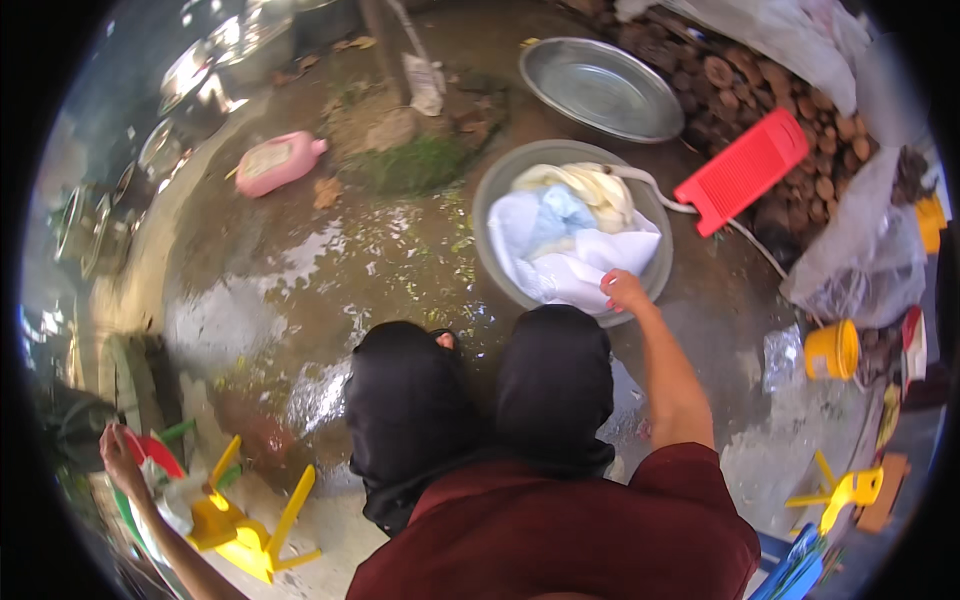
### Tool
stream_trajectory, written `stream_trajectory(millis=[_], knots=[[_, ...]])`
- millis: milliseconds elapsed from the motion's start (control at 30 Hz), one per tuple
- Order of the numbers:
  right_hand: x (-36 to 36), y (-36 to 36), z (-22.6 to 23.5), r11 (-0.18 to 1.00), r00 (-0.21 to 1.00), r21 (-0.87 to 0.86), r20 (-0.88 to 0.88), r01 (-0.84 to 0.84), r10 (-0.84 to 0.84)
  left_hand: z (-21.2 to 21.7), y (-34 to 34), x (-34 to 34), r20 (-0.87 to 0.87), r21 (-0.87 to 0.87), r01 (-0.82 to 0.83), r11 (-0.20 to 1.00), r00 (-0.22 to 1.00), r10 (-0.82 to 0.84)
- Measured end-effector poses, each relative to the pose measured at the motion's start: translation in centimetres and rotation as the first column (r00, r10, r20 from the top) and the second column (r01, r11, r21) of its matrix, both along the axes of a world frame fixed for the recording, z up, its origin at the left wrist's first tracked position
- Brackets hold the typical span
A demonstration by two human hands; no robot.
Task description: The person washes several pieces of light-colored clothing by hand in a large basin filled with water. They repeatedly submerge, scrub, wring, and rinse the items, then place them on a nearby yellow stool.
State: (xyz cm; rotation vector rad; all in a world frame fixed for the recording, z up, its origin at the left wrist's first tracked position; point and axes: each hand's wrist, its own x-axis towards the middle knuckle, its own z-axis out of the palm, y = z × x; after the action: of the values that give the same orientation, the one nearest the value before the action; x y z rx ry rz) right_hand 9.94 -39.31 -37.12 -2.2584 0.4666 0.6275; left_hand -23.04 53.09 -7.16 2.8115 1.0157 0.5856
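While you sit with both knees drawn up, the head view shows this:

Right hand: your right hand (624, 290) reaches to one o'clock and rests on the white cloth (572, 262), fingers curled onto it; whether they pinch it, you cannot tell.
Laundry basin: the grey basin (492, 195) sits just past your right knee, filled with white, pale blue and cream cloth.
Left hand: your left hand (118, 455), far out at eight o'clock, grips the rim of a red tub (157, 450).
Nearby: yellow stool (250, 530) tipped over beside that tub; red washboard (742, 170) at two o'clock; a hose runs into the laundry basin.
In the way: your knees hide the ground before you.
Counts: two metal basins, one pink bottle (278, 161), one yellow cup (832, 350).
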Motion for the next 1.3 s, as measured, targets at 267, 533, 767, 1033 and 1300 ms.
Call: stream_trajectory(millis=[267,533,767,1033,1300], knots=[[-3.9,-1.2,-4.7,0.947,0.925,-0.261,0.276,-0.189,0.261,-13.5,-40.0,35.0,0.008,-0.533,0.697,0.481,0.572,-0.820],[0.0,3.7,-7.3,0.952,0.973,-0.243,0.091,-0.186,0.213,-27.7,-65.9,43.1,-0.422,-0.711,0.695,0.105,-0.302,-0.855],[5.3,3.7,-3.9,0.792,0.791,-0.028,-0.086,-0.610,0.606,-30.5,-70.2,46.0,-0.473,-0.335,0.942,0.029,-0.142,-0.870],[6.0,-1.4,-7.3,0.865,0.837,-0.395,0.317,-0.311,0.446,-36.3,-71.8,48.4,-0.487,-0.650,0.711,0.270,-0.117,-0.865],[7.2,-5.1,-4.1,0.798,0.794,-0.165,-0.332,-0.580,0.508,-35.1,-72.3,47.2,-0.402,-0.458,0.869,0.186,-0.017,-0.915]])
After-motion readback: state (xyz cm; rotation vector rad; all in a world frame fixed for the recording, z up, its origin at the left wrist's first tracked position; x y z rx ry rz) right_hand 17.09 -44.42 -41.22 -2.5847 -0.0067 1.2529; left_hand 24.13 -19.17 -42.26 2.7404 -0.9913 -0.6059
